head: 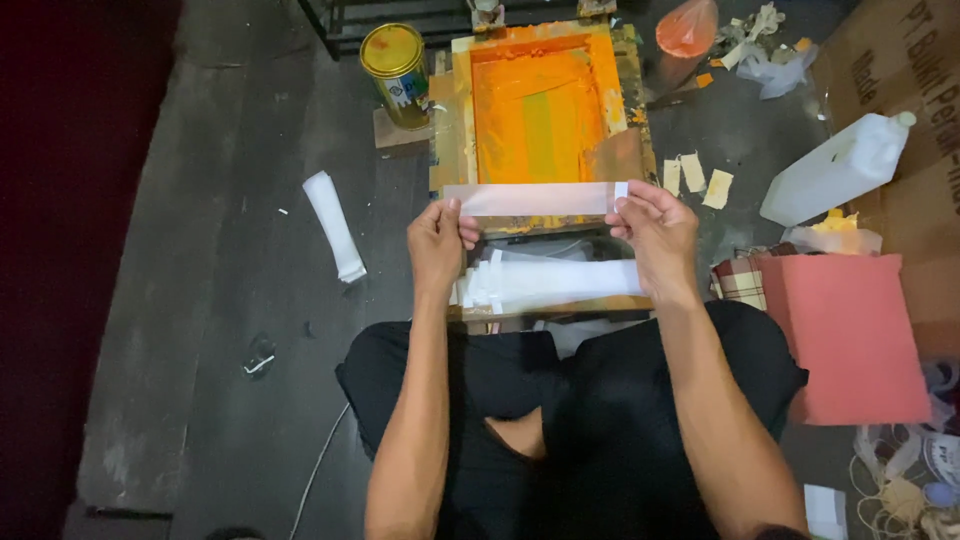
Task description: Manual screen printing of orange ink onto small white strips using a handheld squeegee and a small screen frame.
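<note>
While I sat cross-legged on the dark floor, my left hand (437, 243) and right hand (655, 232) held a long translucent plastic strip (535, 198) stretched between them. Thumb and fingers of each hand were pressed together, pinching one end of it. Its long axis ran straight across from left fingers to right fingers, level, with its flat face turned up toward me.

Just beyond my fingertips lay the orange-stained printing frame (540, 100), a rectangle with a green-yellow band down its middle. Below my fingers, close to my knees, rested a stack of white strips (555, 280), lying lengthwise the same way as the one I held.

Up and left of my left fingers stood a round tin can (396, 72) with a gold lid and a pale label on its side. Left of that hand lay a folded white bundle (334, 226), angled on the floor. Off to the right of my right fingers a white plastic jug (835, 170) lay tipped, with brown cardboard (915, 70) printed in dark letters behind it, and a flat pink-red packet (850, 335) sat nearer to me.
</note>
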